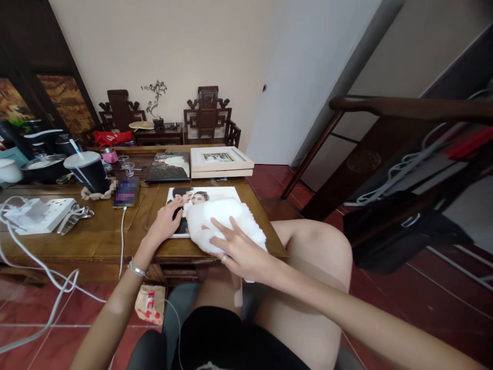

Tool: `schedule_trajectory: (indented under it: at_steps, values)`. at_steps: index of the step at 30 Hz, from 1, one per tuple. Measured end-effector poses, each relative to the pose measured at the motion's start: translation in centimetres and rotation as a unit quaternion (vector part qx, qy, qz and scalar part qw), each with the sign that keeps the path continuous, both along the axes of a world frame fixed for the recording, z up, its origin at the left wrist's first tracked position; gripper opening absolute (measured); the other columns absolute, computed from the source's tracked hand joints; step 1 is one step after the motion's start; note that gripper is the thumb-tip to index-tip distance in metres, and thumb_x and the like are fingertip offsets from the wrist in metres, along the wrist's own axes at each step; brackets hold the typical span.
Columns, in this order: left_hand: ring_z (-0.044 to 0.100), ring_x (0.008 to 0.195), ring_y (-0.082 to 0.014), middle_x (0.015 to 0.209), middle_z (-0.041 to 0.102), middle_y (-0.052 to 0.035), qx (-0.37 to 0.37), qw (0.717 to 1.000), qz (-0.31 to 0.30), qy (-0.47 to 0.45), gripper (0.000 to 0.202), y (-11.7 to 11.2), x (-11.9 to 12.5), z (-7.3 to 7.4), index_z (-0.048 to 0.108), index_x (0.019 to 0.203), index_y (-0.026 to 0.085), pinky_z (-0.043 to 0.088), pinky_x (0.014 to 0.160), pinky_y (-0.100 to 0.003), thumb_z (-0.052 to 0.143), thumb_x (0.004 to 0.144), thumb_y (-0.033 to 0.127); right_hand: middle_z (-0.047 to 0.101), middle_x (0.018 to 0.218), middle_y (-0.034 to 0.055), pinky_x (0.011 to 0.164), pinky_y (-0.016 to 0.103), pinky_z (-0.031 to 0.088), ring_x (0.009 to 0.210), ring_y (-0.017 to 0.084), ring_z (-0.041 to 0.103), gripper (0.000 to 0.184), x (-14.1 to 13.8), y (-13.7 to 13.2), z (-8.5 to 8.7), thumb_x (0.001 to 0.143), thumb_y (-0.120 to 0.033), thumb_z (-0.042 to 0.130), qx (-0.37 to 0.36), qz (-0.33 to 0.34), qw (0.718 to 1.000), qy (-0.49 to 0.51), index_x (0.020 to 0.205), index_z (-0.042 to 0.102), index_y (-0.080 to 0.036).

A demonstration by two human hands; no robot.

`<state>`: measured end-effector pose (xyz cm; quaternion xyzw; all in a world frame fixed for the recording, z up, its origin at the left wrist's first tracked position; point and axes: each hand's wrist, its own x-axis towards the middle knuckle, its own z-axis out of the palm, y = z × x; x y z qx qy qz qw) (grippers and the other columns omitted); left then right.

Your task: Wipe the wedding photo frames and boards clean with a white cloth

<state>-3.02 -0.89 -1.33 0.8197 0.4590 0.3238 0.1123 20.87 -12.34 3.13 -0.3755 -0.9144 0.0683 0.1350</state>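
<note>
A large photo print (pixel 215 194) lies flat on the low wooden table (pixel 96 234) in front of me. My left hand (pixel 166 221) rests on its left edge with the fingers spread flat, holding nothing. My right hand (pixel 239 249) lies with fingers stretched out on a fluffy white cloth (pixel 223 221), pressing it onto the print's lower right part. The cloth hides much of the picture.
Further back lie a dark photo album (pixel 169 167) and a stack of white frames (pixel 221 162). A phone (pixel 126 192) on a white cable, a dark cup (pixel 88 172), a power strip (pixel 38 215) and keys (pixel 75 216) sit left. A dark wooden railing (pixel 408 108) stands right.
</note>
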Motion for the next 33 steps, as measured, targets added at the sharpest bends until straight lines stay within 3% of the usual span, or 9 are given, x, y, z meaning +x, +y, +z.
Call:
schedule_trajectory:
  at_steps: [3, 8, 13, 17, 21, 23, 26, 29, 33]
  values:
    - [0.045, 0.135, -0.0245, 0.139, 0.056, -0.0103, 0.002, 1.000, -0.009, 0.005, 0.037, 0.2, -0.1, -0.2, 0.063, 0.121, 0.016, 0.032, 0.116, -0.045, 0.043, 0.092, 0.028, 0.062, 0.123, 0.0174, 0.110, 0.058, 0.023, 0.140, 0.029, 0.034, 0.031, -0.3, 2.6, 0.3, 0.088, -0.010, 0.039, 0.012, -0.013, 1.000, 0.007, 0.110, 0.060, -0.016]
    - [0.047, 0.134, -0.0242, 0.138, 0.056, -0.0128, 0.004, 1.000, -0.016, 0.012, 0.038, 0.1, -0.3, 0.1, 0.064, 0.119, 0.014, 0.033, 0.116, -0.044, 0.043, 0.092, 0.030, 0.067, 0.113, 0.0146, 0.103, 0.056, 0.029, 0.116, 0.031, 0.056, 0.030, -0.6, 10.3, 0.6, 0.089, -0.013, 0.040, 0.004, -0.069, 0.997, 0.015, 0.113, 0.059, -0.016]
    - [0.048, 0.133, -0.0238, 0.138, 0.056, -0.0137, 0.007, 1.000, -0.012, 0.012, 0.038, -0.1, -0.4, 0.5, 0.064, 0.118, 0.013, 0.034, 0.115, -0.042, 0.044, 0.092, 0.031, 0.067, 0.114, 0.0155, 0.103, 0.061, 0.026, 0.110, 0.032, 0.059, 0.031, -1.0, 14.7, 0.5, 0.092, -0.018, 0.038, 0.002, -0.112, 0.993, 0.025, 0.115, 0.059, -0.016]
    - [0.049, 0.132, -0.0236, 0.137, 0.057, -0.0125, 0.011, 1.000, -0.011, 0.001, 0.036, 0.0, -0.3, 0.4, 0.065, 0.117, 0.015, 0.035, 0.115, -0.042, 0.045, 0.091, 0.030, 0.060, 0.126, 0.0173, 0.106, 0.062, 0.021, 0.126, 0.034, 0.049, 0.036, -0.6, 13.0, -0.7, 0.089, -0.014, 0.042, 0.003, -0.079, 0.997, 0.007, 0.120, 0.057, -0.016]
    - [0.049, 0.132, -0.0239, 0.136, 0.058, -0.0123, 0.008, 1.000, -0.011, 0.002, 0.035, 0.2, -0.2, 0.2, 0.065, 0.116, 0.015, 0.034, 0.115, -0.042, 0.045, 0.091, 0.030, 0.060, 0.126, 0.0136, 0.110, 0.061, 0.017, 0.137, 0.032, 0.037, 0.031, 0.4, 6.9, -1.2, 0.091, -0.016, 0.041, -0.009, -0.003, 1.000, 0.021, 0.117, 0.058, -0.018]
    - [0.048, 0.133, -0.0240, 0.137, 0.057, -0.0126, 0.008, 1.000, -0.009, 0.002, 0.036, 0.1, -0.2, 0.1, 0.065, 0.116, 0.015, 0.034, 0.116, -0.043, 0.045, 0.091, 0.030, 0.062, 0.122, 0.0120, 0.111, 0.057, 0.019, 0.136, 0.031, 0.038, 0.026, 0.9, 3.6, -0.7, 0.091, -0.017, 0.041, -0.019, 0.017, 0.999, 0.039, 0.109, 0.060, -0.019]
    - [0.045, 0.135, -0.0241, 0.140, 0.054, -0.0116, -0.001, 1.000, -0.013, 0.010, 0.036, 0.0, -0.2, 0.2, 0.063, 0.119, 0.016, 0.033, 0.116, -0.045, 0.043, 0.092, 0.030, 0.067, 0.102, 0.0098, 0.107, 0.049, 0.030, 0.114, 0.028, 0.055, 0.021, 1.4, 0.7, 0.5, 0.095, -0.022, 0.039, -0.047, 0.022, 0.997, 0.049, 0.097, 0.060, -0.019]
    - [0.043, 0.137, -0.0243, 0.141, 0.053, -0.0118, -0.009, 0.999, -0.017, 0.026, 0.037, -0.2, -0.3, 0.3, 0.062, 0.121, 0.016, 0.031, 0.116, -0.046, 0.042, 0.093, 0.031, 0.065, 0.081, 0.0056, 0.095, 0.041, 0.041, 0.087, 0.024, 0.060, 0.023, 1.8, 2.0, 1.3, 0.096, -0.028, 0.038, -0.061, 0.009, 0.997, 0.048, 0.090, 0.059, -0.020]
    - [0.043, 0.137, -0.0245, 0.141, 0.053, -0.0131, -0.009, 1.000, -0.014, 0.022, 0.037, -0.3, -0.3, 0.4, 0.062, 0.119, 0.016, 0.032, 0.116, -0.046, 0.042, 0.093, 0.032, 0.064, 0.078, 0.0053, 0.082, 0.033, 0.042, 0.079, 0.023, 0.059, 0.024, 2.3, 8.2, 1.6, 0.096, -0.028, 0.038, -0.029, -0.035, 0.997, 0.061, 0.092, 0.060, -0.019]
